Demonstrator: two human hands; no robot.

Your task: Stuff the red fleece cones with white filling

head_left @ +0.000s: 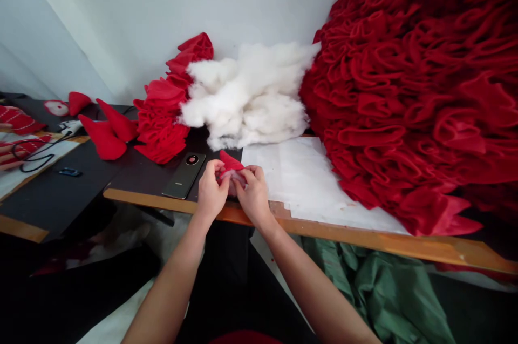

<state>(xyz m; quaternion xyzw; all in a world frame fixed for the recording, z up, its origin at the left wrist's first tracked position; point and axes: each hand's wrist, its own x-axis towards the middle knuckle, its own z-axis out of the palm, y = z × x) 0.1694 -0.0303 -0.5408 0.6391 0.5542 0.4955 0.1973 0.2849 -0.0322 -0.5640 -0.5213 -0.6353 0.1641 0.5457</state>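
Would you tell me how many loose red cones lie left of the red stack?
3: one cone, another cone beside the stack, a third cone farther left; more may be hidden.

We get bright, even light on the white wall (162, 14), deep shade below the wooden table edge (364, 240), bowed wide-angle edges, slight softness on our left hand (211, 191) and right hand (254, 196)

The only view comes from a camera worn on the person's head, facing forward and down across the counter (343, 237). It looks from close above the left hand (210, 191) and right hand (254, 196), which sit just below the middle of the frame, with the forearms (170, 290) reaching in from the bottom edge. The wall (182, 4) fills the upper left of the frame, and the counter's front edge slopes downward to the right.
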